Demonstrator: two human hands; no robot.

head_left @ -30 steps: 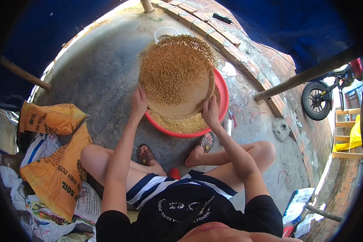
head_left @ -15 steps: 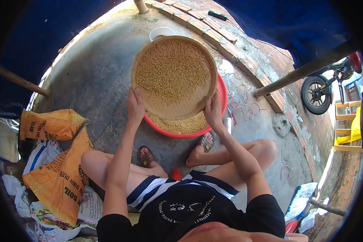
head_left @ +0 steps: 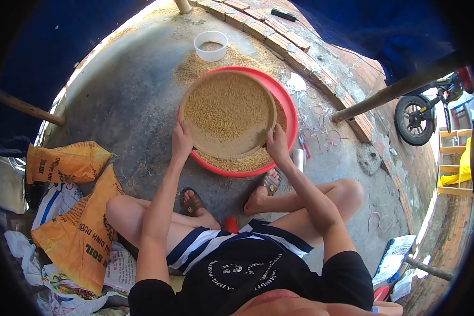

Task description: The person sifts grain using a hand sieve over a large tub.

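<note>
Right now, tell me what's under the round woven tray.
Beneath the woven tray is the red basin, with grain showing along its near side and a little at the right. The tray covers the rest, so what lies there can't be seen.

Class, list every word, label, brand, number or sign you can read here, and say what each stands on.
"SOIL" and "DINH": large orange sack
"SACH", the rest unclear: smaller orange sack
"POSITIVE", other print curved and too blurred: black T-shirt
Too small or blurred to read: the print on the white sack and on the blue and white packet
No number can be made out.
</note>
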